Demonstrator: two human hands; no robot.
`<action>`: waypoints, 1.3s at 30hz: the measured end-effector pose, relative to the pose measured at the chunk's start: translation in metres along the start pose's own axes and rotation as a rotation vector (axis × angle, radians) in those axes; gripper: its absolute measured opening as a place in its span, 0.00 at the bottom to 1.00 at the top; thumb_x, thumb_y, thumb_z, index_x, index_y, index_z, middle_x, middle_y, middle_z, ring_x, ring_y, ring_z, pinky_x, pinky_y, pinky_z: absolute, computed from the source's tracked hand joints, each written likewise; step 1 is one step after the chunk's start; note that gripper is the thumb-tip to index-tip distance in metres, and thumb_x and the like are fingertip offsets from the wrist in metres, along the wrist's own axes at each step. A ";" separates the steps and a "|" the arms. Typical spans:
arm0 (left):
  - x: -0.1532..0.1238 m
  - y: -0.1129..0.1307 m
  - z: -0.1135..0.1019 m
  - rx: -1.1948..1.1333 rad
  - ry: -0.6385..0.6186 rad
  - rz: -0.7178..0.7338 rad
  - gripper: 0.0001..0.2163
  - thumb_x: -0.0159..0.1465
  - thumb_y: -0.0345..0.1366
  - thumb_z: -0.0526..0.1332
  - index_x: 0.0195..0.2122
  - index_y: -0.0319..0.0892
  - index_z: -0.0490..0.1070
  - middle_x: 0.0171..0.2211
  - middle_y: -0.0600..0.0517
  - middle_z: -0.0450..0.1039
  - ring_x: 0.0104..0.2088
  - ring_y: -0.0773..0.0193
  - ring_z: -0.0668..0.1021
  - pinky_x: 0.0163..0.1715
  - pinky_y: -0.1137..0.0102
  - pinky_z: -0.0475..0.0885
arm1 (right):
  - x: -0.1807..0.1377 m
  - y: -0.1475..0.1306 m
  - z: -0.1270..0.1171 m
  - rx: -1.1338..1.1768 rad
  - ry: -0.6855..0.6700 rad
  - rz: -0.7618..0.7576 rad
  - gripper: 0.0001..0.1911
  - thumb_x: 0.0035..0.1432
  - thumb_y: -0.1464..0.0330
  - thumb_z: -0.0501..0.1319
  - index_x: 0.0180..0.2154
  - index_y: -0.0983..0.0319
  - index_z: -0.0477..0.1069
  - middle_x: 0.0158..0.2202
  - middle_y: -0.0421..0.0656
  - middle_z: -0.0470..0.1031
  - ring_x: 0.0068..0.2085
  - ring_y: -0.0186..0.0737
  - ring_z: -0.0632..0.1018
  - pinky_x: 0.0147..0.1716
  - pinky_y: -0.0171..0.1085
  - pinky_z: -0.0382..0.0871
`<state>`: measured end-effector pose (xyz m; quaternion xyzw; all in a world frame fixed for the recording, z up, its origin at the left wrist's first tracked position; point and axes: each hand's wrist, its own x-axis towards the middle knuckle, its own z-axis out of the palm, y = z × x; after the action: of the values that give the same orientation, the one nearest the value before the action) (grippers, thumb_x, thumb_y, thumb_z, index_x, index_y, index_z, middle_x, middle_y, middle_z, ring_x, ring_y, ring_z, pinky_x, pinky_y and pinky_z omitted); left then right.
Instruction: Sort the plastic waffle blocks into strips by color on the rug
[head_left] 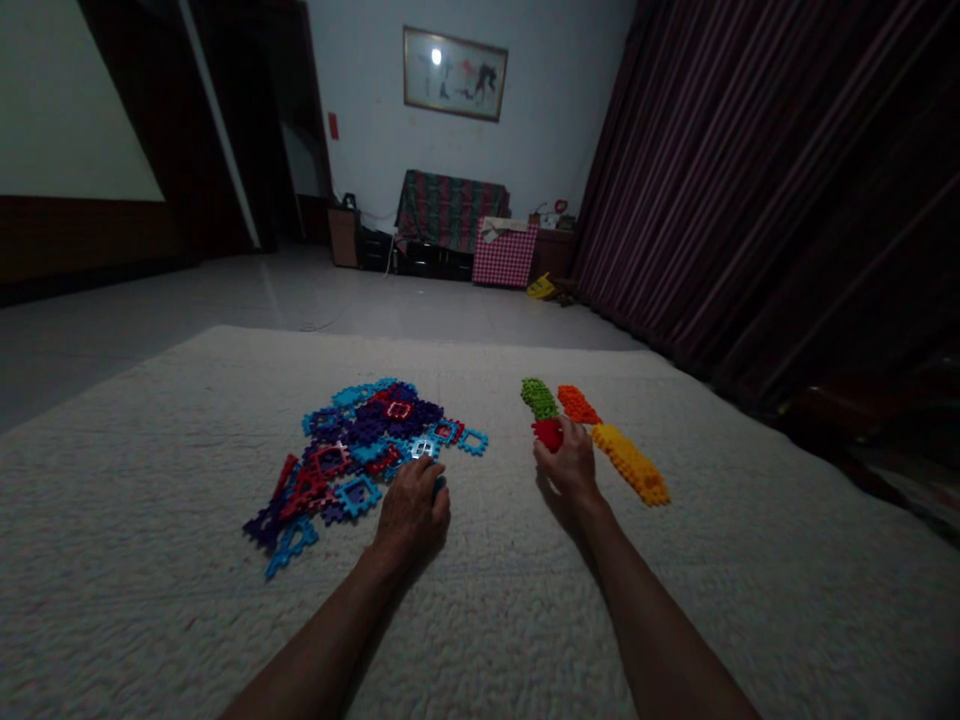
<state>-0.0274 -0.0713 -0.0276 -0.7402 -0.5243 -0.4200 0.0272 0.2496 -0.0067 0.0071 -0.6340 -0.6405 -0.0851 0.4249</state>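
Observation:
My right hand [570, 462] is closed, thumb and fingers pinching red toothed plastic building pieces [548, 433]. These lie just in front of a green row of pieces [539, 397]. An orange row [577, 403] and a longer yellow row [631, 464] lie beside and to the right of that hand. At the right edge of a mixed pile of blue, purple and red building pieces [322, 480], my left hand [412, 505] is curled. A bit of blue shows between its thumb and fingers; the rest of that piece is hidden.
A cream quilted cover [495, 620] lies under everything. Beyond its far edge is a tiled floor [300, 290]. Dark purple curtains [675, 180] hang on the right. By the far wall stand low furniture with a patterned cloth [450, 210] and a checked cloth [504, 255].

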 end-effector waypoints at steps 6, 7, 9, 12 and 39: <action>-0.001 0.000 -0.001 0.009 0.004 0.012 0.13 0.60 0.30 0.59 0.46 0.43 0.75 0.51 0.42 0.74 0.51 0.50 0.75 0.54 0.52 0.73 | 0.002 0.027 -0.003 -0.087 0.062 0.102 0.21 0.50 0.64 0.59 0.47 0.63 0.71 0.44 0.53 0.75 0.45 0.53 0.72 0.49 0.50 0.65; -0.001 0.000 -0.001 0.011 0.001 0.012 0.13 0.60 0.30 0.59 0.46 0.43 0.75 0.51 0.42 0.74 0.51 0.49 0.75 0.53 0.52 0.73 | 0.000 0.027 -0.002 -0.094 0.054 0.108 0.21 0.51 0.64 0.59 0.47 0.63 0.71 0.44 0.53 0.75 0.45 0.52 0.72 0.49 0.49 0.65; -0.002 -0.001 -0.001 0.008 -0.005 0.007 0.13 0.60 0.30 0.59 0.46 0.43 0.75 0.50 0.43 0.74 0.51 0.49 0.75 0.53 0.52 0.74 | -0.003 0.027 0.000 -0.105 0.030 0.105 0.20 0.52 0.64 0.59 0.47 0.62 0.71 0.44 0.52 0.75 0.45 0.52 0.72 0.49 0.49 0.65; -0.002 0.000 -0.001 0.002 -0.005 -0.005 0.13 0.60 0.30 0.59 0.46 0.44 0.75 0.50 0.44 0.74 0.51 0.50 0.75 0.53 0.52 0.74 | -0.006 0.026 0.000 -0.117 -0.002 0.111 0.20 0.53 0.64 0.58 0.48 0.62 0.71 0.45 0.52 0.75 0.45 0.53 0.72 0.49 0.50 0.64; -0.002 0.002 -0.004 -0.058 -0.024 0.038 0.19 0.61 0.32 0.60 0.55 0.41 0.68 0.56 0.40 0.71 0.58 0.51 0.73 0.58 0.51 0.70 | -0.033 -0.052 0.010 0.321 -0.392 -0.311 0.14 0.57 0.74 0.55 0.44 0.62 0.74 0.44 0.49 0.78 0.45 0.45 0.77 0.48 0.45 0.70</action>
<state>-0.0283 -0.0754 -0.0257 -0.7556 -0.4980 -0.4254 0.0076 0.1933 -0.0343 0.0013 -0.4572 -0.8051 0.0775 0.3698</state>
